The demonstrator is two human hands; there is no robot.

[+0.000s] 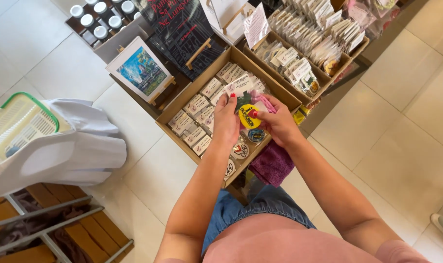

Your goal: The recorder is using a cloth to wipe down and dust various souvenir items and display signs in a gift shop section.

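My left hand [226,122] and my right hand [279,124] hold a small packet between them with a round yellow badge [249,117] in it. The left fingers pinch the packet's top left edge, and the right thumb presses on the badge's right side. Both hands hover over a cardboard box [182,105] filled with rows of small white-labelled packets [198,115]. Round stickers or badges [241,150] lie at the box's near end, partly hidden by my left wrist.
A second cardboard box [345,62] of packets stands behind. A framed picture on a wooden easel [139,71] stands left of the box. A purple cloth [272,164] lies below it. White fabric [70,148] and a green-rimmed basket [17,122] are at left. Pale floor tiles [402,126] lie to the right.
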